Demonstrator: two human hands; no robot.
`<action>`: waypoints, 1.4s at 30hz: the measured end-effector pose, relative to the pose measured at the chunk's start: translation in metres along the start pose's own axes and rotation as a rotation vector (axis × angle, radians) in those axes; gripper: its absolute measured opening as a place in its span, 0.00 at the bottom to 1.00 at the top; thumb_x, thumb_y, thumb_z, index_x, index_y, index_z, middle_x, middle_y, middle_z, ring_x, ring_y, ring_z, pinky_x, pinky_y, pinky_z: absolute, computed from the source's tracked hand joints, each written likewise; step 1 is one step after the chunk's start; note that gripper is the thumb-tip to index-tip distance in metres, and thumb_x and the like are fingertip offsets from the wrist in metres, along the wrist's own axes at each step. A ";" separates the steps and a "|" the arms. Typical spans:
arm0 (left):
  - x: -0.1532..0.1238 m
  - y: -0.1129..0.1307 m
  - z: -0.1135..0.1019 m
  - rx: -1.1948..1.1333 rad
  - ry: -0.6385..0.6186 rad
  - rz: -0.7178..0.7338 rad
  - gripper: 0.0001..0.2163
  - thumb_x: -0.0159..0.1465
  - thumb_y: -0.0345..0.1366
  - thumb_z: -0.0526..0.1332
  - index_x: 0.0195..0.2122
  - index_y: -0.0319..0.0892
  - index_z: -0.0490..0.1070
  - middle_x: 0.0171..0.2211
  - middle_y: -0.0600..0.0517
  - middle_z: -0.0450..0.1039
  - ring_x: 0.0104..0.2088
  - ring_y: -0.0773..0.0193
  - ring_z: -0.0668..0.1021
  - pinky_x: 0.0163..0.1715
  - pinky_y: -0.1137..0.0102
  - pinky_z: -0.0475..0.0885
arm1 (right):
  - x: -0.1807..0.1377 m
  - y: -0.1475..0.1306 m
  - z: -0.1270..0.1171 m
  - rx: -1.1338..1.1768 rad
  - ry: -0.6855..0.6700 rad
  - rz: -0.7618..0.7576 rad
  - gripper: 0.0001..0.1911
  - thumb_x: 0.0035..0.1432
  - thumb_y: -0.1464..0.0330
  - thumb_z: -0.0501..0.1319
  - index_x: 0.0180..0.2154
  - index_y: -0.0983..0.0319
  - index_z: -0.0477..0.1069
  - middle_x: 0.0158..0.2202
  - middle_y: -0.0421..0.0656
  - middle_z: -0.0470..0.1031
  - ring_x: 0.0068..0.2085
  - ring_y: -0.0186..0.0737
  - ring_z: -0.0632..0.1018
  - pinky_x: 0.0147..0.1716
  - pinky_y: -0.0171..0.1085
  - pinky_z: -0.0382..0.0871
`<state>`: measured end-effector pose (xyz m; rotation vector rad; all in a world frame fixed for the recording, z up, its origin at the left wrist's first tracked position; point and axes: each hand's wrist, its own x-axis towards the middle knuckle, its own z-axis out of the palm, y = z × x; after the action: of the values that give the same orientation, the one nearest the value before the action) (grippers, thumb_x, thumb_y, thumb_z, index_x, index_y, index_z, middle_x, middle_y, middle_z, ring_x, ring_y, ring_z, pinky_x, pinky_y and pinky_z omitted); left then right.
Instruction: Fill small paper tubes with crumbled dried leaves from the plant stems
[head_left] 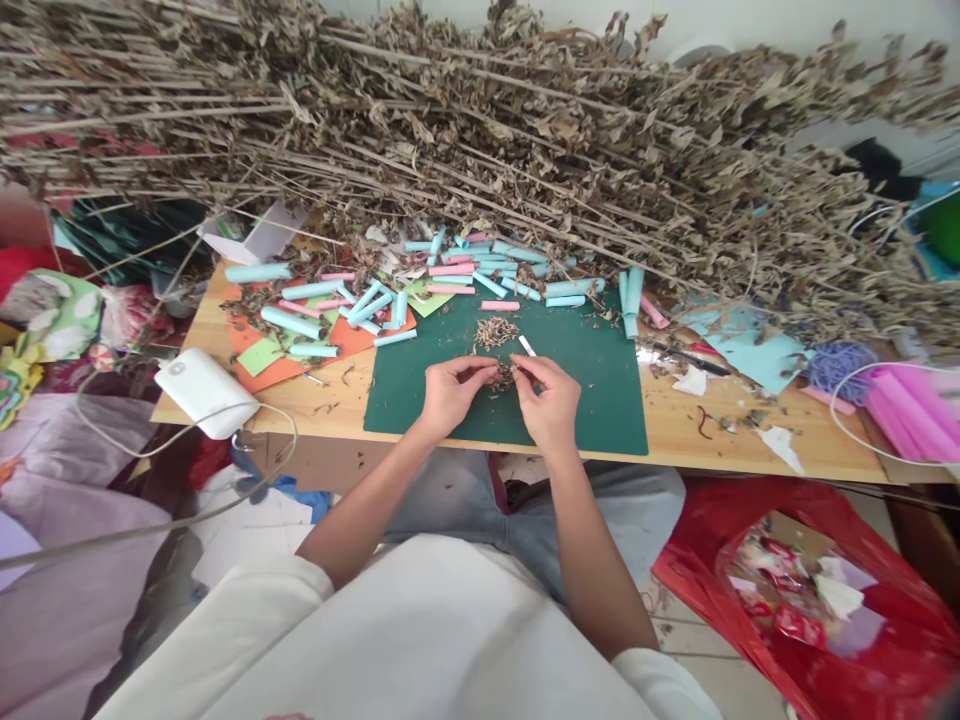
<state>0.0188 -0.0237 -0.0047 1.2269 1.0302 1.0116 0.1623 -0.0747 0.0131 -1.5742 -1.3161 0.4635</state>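
Note:
My left hand (452, 395) is above the near half of a green cutting mat (607, 400), thumb and fingers pinched together. Facing it, my right hand (551, 398) is closed in a similar pinch. What either hand holds is too small to make out. Dark crumbled plant bits (501, 380) lie between the fingertips. Just beyond them sits a small heap of pale brown dried pieces (496, 332). A short white stick (527, 346) lies by my right fingertips. Rolled blue paper tubes (565, 301) and pink paper tubes (500, 306) are scattered along the mat's far edge.
Dried leafy stalks (450, 130) are heaped across the back of the wooden table (337, 400). A white power bank (206, 390) with a cable lies at the left edge. To the right are a black pen (690, 358) and pink rolls (915, 405). A red bag (705, 540) of rubbish stands below.

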 end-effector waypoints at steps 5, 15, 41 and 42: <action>0.000 -0.001 0.001 -0.049 -0.044 0.006 0.12 0.56 0.40 0.70 0.38 0.39 0.80 0.35 0.49 0.82 0.33 0.62 0.83 0.39 0.67 0.80 | 0.000 -0.004 -0.001 -0.044 -0.035 -0.076 0.10 0.59 0.70 0.61 0.41 0.57 0.79 0.39 0.43 0.80 0.37 0.37 0.80 0.41 0.39 0.77; 0.000 -0.002 0.000 0.014 -0.074 0.037 0.12 0.58 0.43 0.68 0.38 0.40 0.81 0.35 0.48 0.82 0.33 0.61 0.83 0.39 0.65 0.80 | -0.001 -0.001 0.002 -0.139 -0.037 -0.169 0.08 0.62 0.68 0.59 0.36 0.58 0.78 0.36 0.44 0.80 0.37 0.39 0.80 0.41 0.41 0.76; -0.001 0.001 0.001 0.353 -0.081 0.247 0.11 0.65 0.42 0.60 0.38 0.43 0.80 0.32 0.50 0.80 0.30 0.63 0.79 0.35 0.69 0.74 | -0.001 0.001 0.002 -0.179 -0.005 -0.100 0.08 0.62 0.70 0.57 0.36 0.60 0.76 0.34 0.44 0.78 0.35 0.40 0.78 0.38 0.39 0.75; -0.001 -0.001 0.001 0.338 -0.083 0.244 0.11 0.66 0.42 0.60 0.39 0.43 0.80 0.32 0.50 0.81 0.30 0.63 0.80 0.36 0.69 0.75 | -0.001 0.001 0.002 -0.159 -0.013 -0.102 0.09 0.62 0.70 0.57 0.38 0.59 0.76 0.36 0.45 0.79 0.36 0.40 0.79 0.40 0.40 0.76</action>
<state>0.0196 -0.0245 -0.0054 1.6907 1.0308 0.9859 0.1611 -0.0750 0.0110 -1.6258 -1.4657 0.3126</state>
